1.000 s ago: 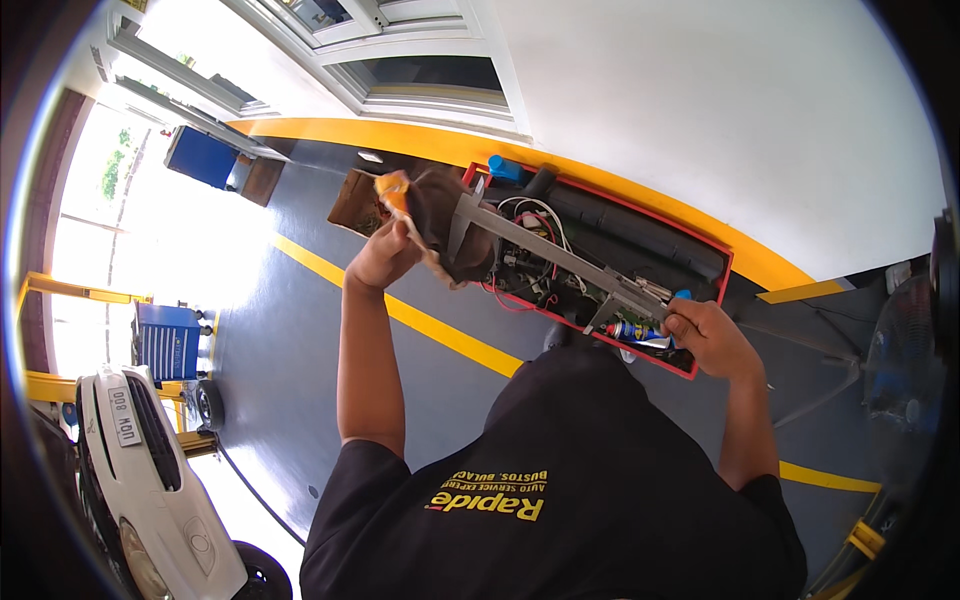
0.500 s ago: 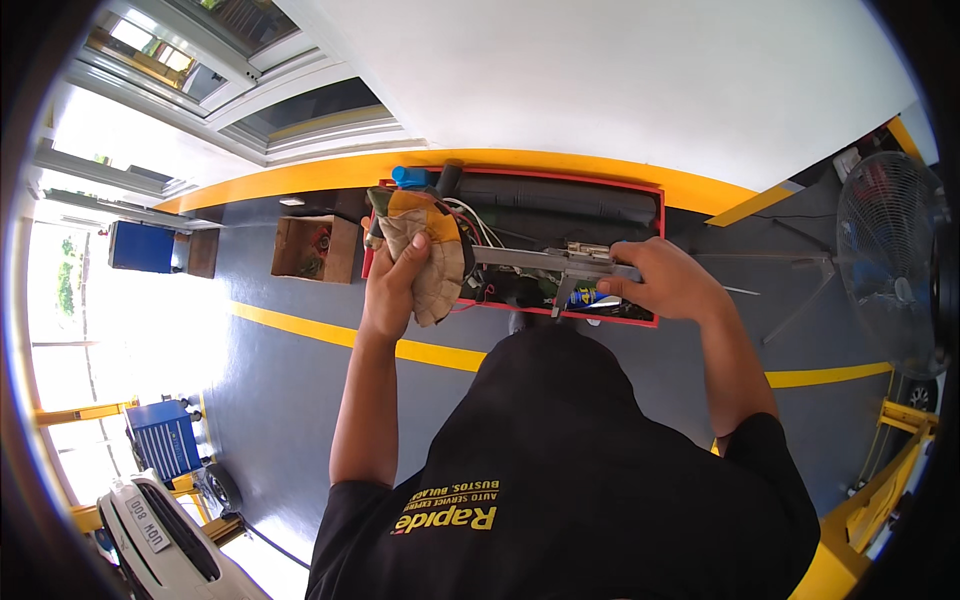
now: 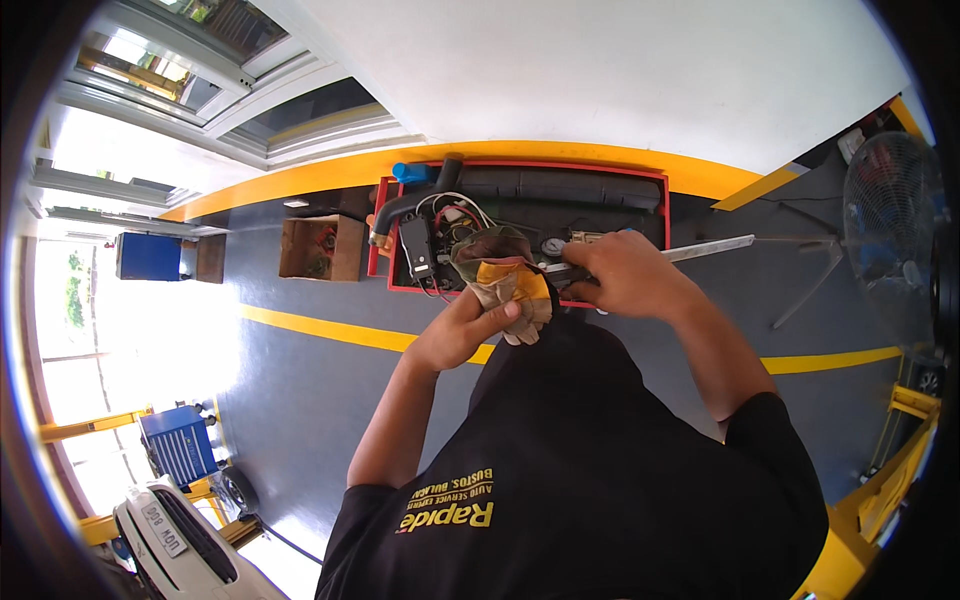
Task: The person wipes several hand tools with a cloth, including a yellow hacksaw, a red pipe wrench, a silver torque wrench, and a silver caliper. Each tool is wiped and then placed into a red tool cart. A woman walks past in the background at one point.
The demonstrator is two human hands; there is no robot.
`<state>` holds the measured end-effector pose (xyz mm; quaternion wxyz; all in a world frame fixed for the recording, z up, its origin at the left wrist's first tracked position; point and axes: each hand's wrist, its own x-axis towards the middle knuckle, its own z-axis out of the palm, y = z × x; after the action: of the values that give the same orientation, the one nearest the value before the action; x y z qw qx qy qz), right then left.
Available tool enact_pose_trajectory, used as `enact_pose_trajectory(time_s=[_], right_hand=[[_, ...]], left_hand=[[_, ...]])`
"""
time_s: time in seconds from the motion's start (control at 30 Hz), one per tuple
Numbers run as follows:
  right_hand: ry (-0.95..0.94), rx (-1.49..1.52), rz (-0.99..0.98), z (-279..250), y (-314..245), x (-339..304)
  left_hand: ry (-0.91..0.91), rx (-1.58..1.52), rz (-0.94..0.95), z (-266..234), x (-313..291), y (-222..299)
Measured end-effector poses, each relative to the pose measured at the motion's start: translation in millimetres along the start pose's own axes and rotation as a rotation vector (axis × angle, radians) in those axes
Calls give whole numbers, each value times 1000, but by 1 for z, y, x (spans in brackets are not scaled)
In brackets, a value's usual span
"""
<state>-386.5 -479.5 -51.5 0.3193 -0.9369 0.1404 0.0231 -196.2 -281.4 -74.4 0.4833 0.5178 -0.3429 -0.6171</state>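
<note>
My left hand point(image 3: 452, 335) is closed on a work glove point(image 3: 510, 295) of beige, yellow and camouflage-green cloth, bunched up in front of my body. Right beside it, my right hand point(image 3: 630, 275) grips a metal vernier caliper point(image 3: 710, 248). The caliper's flat beam sticks out past that hand to the right, and its jaw end is mostly hidden by my fingers and the glove. Below both hands is a red-edged tray point(image 3: 375, 262) with wires, a black box point(image 3: 418, 248), a round gauge point(image 3: 552, 246) and a thick black hose point(image 3: 405, 208) in it.
A blue object point(image 3: 410, 173) lies at the tray's far left corner. Left of the tray, an open cardboard box point(image 3: 345, 250) sits on the floor. A large fan point(image 3: 895, 240) stands at the right. A blue tool cabinet point(image 3: 180, 445) and a white car point(image 3: 190, 540) are at the lower left.
The glove has moved right, close to my right hand. The caliper's beam, which reached left to the glove, now extends to the right. The hose and black box have come into view.
</note>
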Motion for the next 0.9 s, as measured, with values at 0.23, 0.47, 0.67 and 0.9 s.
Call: enact_pose_trajectory(time_s=[0.23, 0.47, 0.67, 0.9], right_hand=[[-137, 66, 32, 1, -13, 8], [-95, 169, 134, 2, 1, 9], [-185, 115, 19, 14, -10, 21], [-144, 60, 47, 24, -14, 23]], left_hand=[[36, -222, 35, -38, -35, -21], [644, -125, -25, -86, -69, -30], [229, -119, 66, -49, -22, -34], [42, -80, -135, -15, 11, -15]])
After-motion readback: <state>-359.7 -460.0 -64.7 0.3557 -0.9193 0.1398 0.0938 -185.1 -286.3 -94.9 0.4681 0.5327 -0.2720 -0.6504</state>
